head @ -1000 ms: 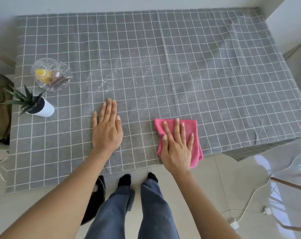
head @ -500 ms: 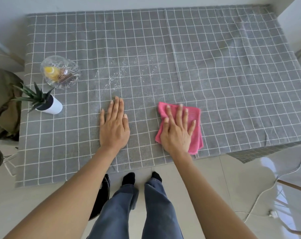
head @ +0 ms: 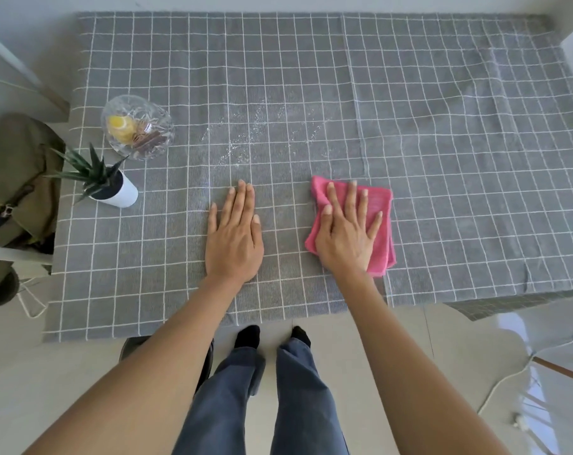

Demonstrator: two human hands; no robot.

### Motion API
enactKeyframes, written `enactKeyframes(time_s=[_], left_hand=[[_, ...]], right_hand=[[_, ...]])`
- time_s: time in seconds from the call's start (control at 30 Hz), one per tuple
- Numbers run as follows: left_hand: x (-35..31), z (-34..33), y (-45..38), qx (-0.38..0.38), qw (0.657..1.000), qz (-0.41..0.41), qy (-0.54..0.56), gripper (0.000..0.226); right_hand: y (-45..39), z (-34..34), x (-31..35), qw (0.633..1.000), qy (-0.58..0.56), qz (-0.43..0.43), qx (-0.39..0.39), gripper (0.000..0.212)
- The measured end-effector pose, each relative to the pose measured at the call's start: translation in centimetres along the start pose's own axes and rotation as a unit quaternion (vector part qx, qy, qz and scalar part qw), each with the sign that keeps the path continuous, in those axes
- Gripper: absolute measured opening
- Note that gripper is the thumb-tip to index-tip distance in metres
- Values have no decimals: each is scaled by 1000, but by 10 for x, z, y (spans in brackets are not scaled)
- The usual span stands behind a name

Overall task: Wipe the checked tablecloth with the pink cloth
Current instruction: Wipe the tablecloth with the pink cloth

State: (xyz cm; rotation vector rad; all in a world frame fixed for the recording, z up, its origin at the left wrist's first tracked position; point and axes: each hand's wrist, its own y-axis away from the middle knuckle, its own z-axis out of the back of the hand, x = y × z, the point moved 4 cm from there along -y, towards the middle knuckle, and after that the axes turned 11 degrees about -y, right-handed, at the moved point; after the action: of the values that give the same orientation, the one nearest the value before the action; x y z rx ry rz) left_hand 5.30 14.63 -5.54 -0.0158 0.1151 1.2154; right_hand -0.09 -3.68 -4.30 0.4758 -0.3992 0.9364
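Note:
A grey tablecloth (head: 442,152) with a white check covers the table. White crumbs or powder (head: 265,133) are scattered on it just beyond my hands. The folded pink cloth (head: 381,205) lies near the front edge, and my right hand (head: 347,231) presses flat on it with straight, spread fingers. My left hand (head: 235,234) rests flat on the bare tablecloth to the left of the pink cloth, fingers together.
A glass bowl (head: 137,126) holding yellow and brown items stands at the left. In front of it is a small spiky plant in a white pot (head: 114,188). An olive bag (head: 12,178) sits off the table's left side. A white cable (head: 508,379) lies on the floor at right.
My right hand has slid the pink cloth away from the front edge, farther onto the table. My left hand stays flat in about the same spot.

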Motion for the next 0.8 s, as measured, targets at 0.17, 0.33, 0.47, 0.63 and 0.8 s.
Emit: enactKeyframes(time_s=[0.17,0.33,0.47,0.63,0.8], left_hand=[[-1,2,0,-6,1000,-4,8,53],[0,1,0,-4,1000,-3,3,53],[-1,1,0,-2,1000,1,-2,53],[-2,2,0,-1,1000,0,-4,54],[-1,2,0,8,1000,3,-10,55]], right_hand=[[25,-19,22,992,16,111,58,50],[-2,0,-1,999,25,36,25,50],[8,-10,11,999,19,27,24,50],[32,-22,21,992,25,108,58,48],[4,1,-2,997,27,65,29,49]])
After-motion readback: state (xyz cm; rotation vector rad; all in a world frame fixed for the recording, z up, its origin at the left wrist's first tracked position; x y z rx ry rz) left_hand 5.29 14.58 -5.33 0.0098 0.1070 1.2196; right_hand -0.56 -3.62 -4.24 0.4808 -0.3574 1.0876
